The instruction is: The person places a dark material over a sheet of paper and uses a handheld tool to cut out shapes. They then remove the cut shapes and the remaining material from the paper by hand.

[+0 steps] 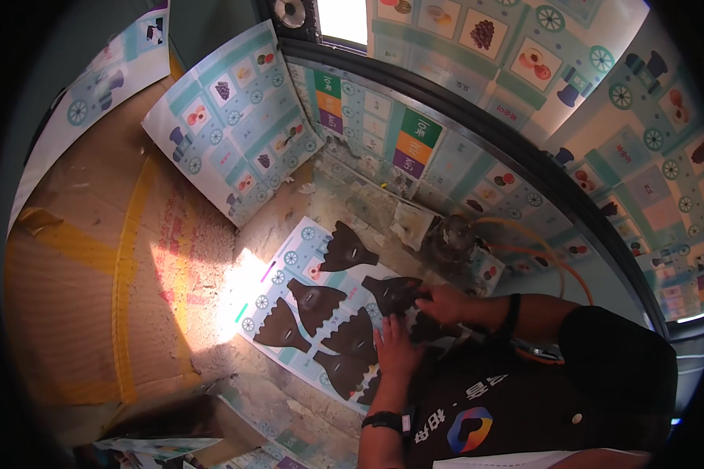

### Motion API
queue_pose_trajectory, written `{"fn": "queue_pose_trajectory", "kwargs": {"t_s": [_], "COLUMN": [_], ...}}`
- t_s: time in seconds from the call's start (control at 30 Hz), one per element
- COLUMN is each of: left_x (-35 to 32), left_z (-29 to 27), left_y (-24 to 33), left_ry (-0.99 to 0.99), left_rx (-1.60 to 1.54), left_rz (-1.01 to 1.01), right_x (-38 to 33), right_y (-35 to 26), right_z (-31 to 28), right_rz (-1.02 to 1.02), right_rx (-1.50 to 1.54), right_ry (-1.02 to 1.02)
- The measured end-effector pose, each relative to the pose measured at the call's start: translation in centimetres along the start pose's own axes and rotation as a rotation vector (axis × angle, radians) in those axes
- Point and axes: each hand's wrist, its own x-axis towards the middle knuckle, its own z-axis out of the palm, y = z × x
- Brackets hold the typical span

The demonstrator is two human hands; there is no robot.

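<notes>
Several dark brown flat cut-out pieces, with scalloped wide ends, narrower necks and small pale slots, lie on a printed sheet (270, 344). One brown cut-out piece (314, 306) rests near the sheet's middle, and another brown piece (349, 248) is at its far end. My left hand (399, 349) lies with fingers stretched over the pieces at the near right. Just beyond it, my right hand (444, 303) has its fingers bent and closed on the edge of a brown cut-out (391, 293). Its fingertips are partly hidden.
A large taped cardboard box (78, 313) fills the left side. Another printed sheet (231, 117) leans behind. A dark curved rail (477, 117) crosses above the work surface. Orange tubing (575, 270) and a grimy round fitting (452, 237) are at the right.
</notes>
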Motion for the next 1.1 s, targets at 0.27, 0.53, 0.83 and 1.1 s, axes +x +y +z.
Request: {"fn": "queue_pose_trajectory", "kwargs": {"t_s": [0.27, 0.53, 0.83, 1.1], "left_x": [0.0, -0.2, -4.7, -4.9], "left_z": [0.5, -0.4, 2.4, 3.9], "left_y": [0.0, 0.8, 3.8, 3.9], "left_ry": [0.015, 0.03, -0.085, -0.081], "left_rx": [0.051, 0.073, 0.174, 0.234], "left_rz": [0.002, -0.008, 0.083, 0.04], "right_x": [0.3, -2.8, -12.1, -13.3], "right_y": [-1.5, 2.2, 7.0, 6.8], "right_z": [-0.2, -1.0, -1.9, -1.2], "right_rz": [-0.059, -0.009, 0.15, 0.049], "right_rx": [0.157, 0.236, -0.049, 0.066], "right_ry": [0.054, 0.12, -0.136, -0.1]}}
